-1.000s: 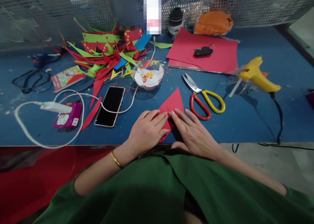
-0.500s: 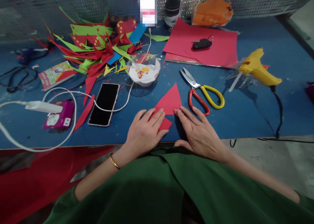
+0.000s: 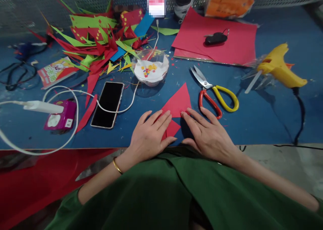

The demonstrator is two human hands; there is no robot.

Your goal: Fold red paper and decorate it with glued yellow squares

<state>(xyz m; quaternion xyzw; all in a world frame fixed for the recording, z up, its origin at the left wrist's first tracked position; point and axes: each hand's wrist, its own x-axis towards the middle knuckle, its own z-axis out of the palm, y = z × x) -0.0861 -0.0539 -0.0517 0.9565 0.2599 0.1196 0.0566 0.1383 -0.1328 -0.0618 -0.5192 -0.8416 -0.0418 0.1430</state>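
A folded red paper with a pointed top lies flat on the blue table, near its front edge. My left hand rests on the paper's left side, fingers spread and palm down, hiding part of it. A red flap shows between its fingers and thumb. My right hand lies palm down with fingers apart, its fingertips touching the paper's lower right corner. Scissors with one red and one yellow handle lie partly open just beyond my right hand, the red handle close to its fingers.
A phone and a purple socket block with white cable sit left. Behind are a bowl, cut paper strips, red sheets under a key, and a yellow glue gun at right.
The view has shifted a little, so the table items sit differently in the picture. Both hands stay at the red paper, in nearly the same pose.
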